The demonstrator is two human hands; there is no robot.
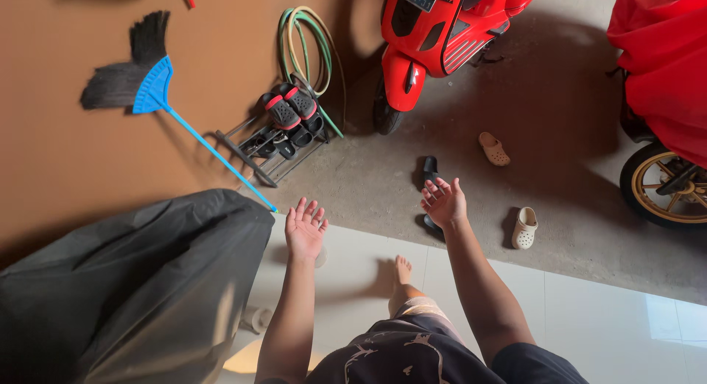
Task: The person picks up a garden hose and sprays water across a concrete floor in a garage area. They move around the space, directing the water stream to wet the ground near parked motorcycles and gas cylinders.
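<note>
Glossy white floor tiles (pixel 589 310) meet rough matt concrete (pixel 560 134); black cover (pixel 132 281) has a dull sheen.

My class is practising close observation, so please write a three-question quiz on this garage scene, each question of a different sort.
1. True or false: the left hand holds the blue broom.
2. The black sandal nearest the right hand lies on: A) concrete floor, B) shoe rack, C) white tiles.
3. Fill in: the scooter by the wall is ____ in colour.

Key: 1 false, both hands are empty and open; 2 A; 3 red.
</note>
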